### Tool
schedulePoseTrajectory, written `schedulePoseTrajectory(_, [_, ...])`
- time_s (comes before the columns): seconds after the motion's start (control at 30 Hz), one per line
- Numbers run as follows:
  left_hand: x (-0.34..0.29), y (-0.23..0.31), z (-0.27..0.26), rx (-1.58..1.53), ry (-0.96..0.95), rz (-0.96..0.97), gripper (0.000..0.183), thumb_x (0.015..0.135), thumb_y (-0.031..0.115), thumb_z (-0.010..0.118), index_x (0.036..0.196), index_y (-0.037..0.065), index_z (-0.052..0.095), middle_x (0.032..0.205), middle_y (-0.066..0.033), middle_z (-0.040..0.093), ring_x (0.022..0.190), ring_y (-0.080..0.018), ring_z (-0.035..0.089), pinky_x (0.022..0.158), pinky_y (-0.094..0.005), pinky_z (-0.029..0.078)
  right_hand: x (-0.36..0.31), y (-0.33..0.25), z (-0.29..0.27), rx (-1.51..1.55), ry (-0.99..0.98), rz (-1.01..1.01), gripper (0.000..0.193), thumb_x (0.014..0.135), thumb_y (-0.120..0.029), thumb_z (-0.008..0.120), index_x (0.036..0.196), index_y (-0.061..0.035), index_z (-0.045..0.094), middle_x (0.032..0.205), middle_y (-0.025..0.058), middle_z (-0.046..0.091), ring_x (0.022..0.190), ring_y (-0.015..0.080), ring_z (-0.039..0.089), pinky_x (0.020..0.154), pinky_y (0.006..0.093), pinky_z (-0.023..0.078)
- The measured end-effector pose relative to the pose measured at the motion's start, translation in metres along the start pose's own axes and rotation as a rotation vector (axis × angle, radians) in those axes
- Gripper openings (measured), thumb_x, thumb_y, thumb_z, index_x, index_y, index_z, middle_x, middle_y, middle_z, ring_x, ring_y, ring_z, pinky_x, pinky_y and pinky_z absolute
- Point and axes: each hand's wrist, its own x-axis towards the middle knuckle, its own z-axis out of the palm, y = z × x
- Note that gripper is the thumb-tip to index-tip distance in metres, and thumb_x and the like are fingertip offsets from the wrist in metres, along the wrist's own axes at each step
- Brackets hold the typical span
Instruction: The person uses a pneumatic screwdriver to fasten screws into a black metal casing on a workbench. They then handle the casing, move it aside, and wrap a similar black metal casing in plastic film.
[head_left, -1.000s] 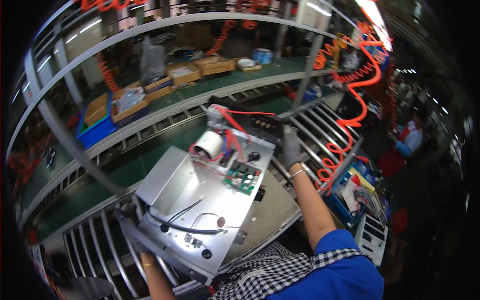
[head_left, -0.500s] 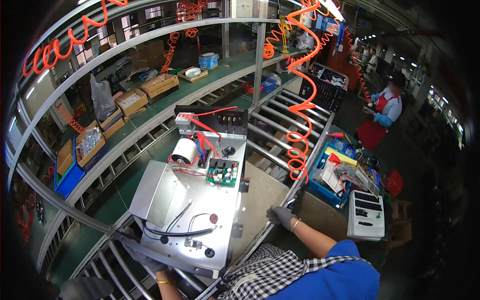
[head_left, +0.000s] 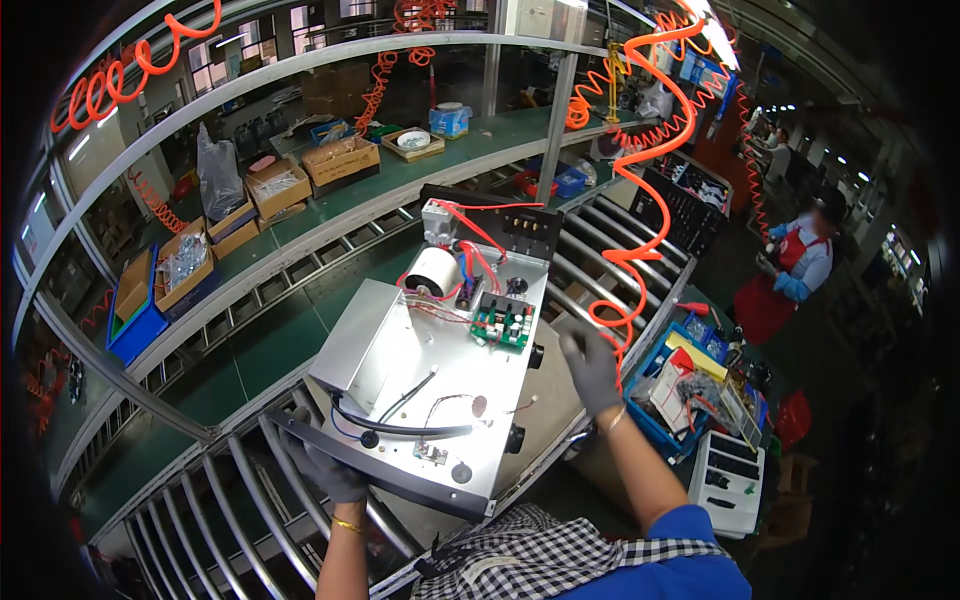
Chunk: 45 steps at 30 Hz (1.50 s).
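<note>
An open sheet-metal chassis lies in front of me, slanting across a pale board on the roller line. A green circuit board, a white cylinder, red wires and a black cable sit in it. My gloved left hand grips its dark near end panel at the left corner; some fingers are hidden behind the panel. Gloved in grey too, my right hand is held open by the chassis's right side, near a black knob. Nothing shows in it.
Metal rollers run at near left and beyond the chassis. An orange coiled hose hangs close to my right hand. At right stand a blue crate of parts and a white tray. A person stands further off.
The chassis has shifted away from me and to the right, baring more rollers at near left. My right hand has left the side rail and moved forward beside the chassis. The view has turned slightly.
</note>
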Motion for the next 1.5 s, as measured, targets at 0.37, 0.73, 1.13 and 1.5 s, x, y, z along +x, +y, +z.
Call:
schedulePoseTrajectory(0.37, [0.0,0.024,0.031,-0.239,0.063,-0.208,0.056,0.092,0.044,0.048,0.126,-0.001,0.049,0.118,-0.0122,0.054,0.112,-0.0247,0.053,0.101,-0.0393,0.04,0.234,-0.044,0.126,-0.953,-0.183,-0.306,0.11,0.062,-0.048,0.083,0.151,-0.0182,0.026,0.143,0.02,0.04,0.133,0.0418,0.036,0.112,0.0558,0.023])
schedulePoseTrajectory(0.73, [-0.002,0.028,0.03,-0.215,0.082,-0.21,0.046,0.095,0.03,0.054,0.128,-0.002,0.047,0.118,-0.0116,0.054,0.111,-0.0217,0.053,0.099,-0.0369,0.042,0.242,-0.032,0.145,-1.096,-0.222,-0.346,0.108,0.06,-0.044,0.085,0.149,-0.0239,0.028,0.134,0.0172,0.045,0.121,0.0375,0.044,0.107,0.0554,0.027])
schedulePoseTrajectory(1.13, [0.002,0.032,0.024,-0.186,-0.026,-0.405,0.039,0.101,0.027,0.045,0.127,-0.002,0.046,0.114,-0.0132,0.058,0.107,-0.0233,0.057,0.094,-0.0394,0.046,0.273,-0.032,0.098,-0.637,-0.412,-0.346,0.072,0.083,-0.045,0.067,0.139,-0.0049,0.046,0.128,0.0214,0.059,0.119,0.0365,0.056,0.101,0.0425,0.045])
schedulePoseTrajectory(1.5, [-0.009,0.03,0.038,-0.05,0.114,-0.15,0.052,0.092,0.034,0.048,0.128,-0.004,0.047,0.113,-0.0186,0.059,0.1,-0.0263,0.06,0.092,-0.0371,0.047,0.287,0.032,0.1,-0.703,-0.277,-0.621,0.046,0.099,-0.023,0.047,0.142,-0.0055,0.045,0.138,0.019,0.053,0.125,0.0355,0.052,0.103,0.0411,0.04])
